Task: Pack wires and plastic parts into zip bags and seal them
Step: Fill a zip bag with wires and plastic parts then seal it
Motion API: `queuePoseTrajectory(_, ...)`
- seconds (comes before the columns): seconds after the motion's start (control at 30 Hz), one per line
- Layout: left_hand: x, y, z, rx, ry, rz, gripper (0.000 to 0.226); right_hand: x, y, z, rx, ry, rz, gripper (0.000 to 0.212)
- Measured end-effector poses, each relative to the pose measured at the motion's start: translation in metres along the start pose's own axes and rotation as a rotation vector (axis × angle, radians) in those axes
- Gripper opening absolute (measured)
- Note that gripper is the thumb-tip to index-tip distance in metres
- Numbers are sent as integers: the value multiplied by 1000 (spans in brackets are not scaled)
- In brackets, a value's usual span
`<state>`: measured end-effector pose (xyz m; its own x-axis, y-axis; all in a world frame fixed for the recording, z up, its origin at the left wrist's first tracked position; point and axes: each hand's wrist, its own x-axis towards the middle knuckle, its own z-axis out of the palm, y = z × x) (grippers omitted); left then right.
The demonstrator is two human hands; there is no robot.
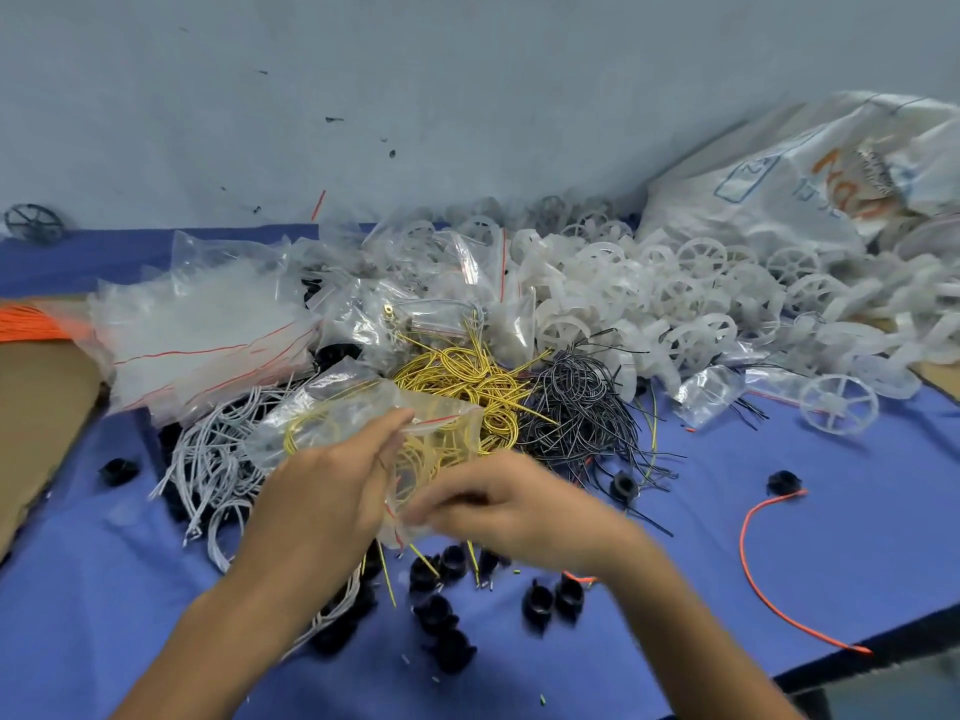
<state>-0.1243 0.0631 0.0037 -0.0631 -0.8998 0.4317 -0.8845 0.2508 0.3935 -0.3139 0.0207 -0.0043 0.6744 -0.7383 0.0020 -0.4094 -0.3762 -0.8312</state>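
My left hand [322,491] grips a clear zip bag [358,433] with a red seal line; yellow wires show inside it. My right hand [498,504], blurred, pinches the bag's lower edge near the opening. A few yellow wire ends stick out below the bag. Behind the bag lie a pile of yellow wires [457,381], a pile of black wires [587,407] to its right and white wires [218,459] to its left. Black plastic parts [441,615] are scattered on the blue cloth below my hands.
A stack of empty zip bags [208,340] lies at the left. White plastic wheels [675,298] are heaped at the right, with a big white sack [810,163] behind. One orange wire [763,589] curls at the right; orange wires [36,322] sit far left, brown cardboard [41,407] below them.
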Motion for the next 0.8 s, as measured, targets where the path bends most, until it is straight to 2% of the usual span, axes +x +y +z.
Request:
queuePoseTrajectory(0.07,0,-3,4,-61,-6,-18,36,-15,13,-38,74,101,71,17)
queuePoseTrajectory(0.1,1,-3,5,-74,-11,-28,36,-15,20,-58,25,222,124,17)
queuePoseTrajectory(0.17,1,-4,9,-76,-16,-32,32,-5,38,-94,-227,511,276,14)
queuePoseTrajectory(0.23,2,-1,11,-86,-23,-29,31,11,54,-110,-484,673,428,18)
queuePoseTrajectory(0.33,2,3,10,-109,-23,-30,31,26,75,-110,-596,613,533,30)
queuePoseTrajectory(0.47,2,3,8,-114,-36,-47,32,26,91,-110,-592,657,460,20)
queuePoseTrajectory(0.53,3,1,7,-124,-44,-63,33,22,95,-113,-436,728,457,18)
queuePoseTrajectory(0.6,3,1,7,-145,-54,-74,33,17,93,-113,-31,801,435,13)
queuePoseTrajectory(0.67,3,1,6,-168,-66,-81,33,9,82,-109,416,817,359,13)
queuePoseTrajectory(0.7,3,1,6,-180,-70,-82,33,3,76,-107,556,803,318,14)
queuePoseTrajectory(0.8,5,4,8,-187,-57,-89,33,-17,55,-93,789,726,214,8)
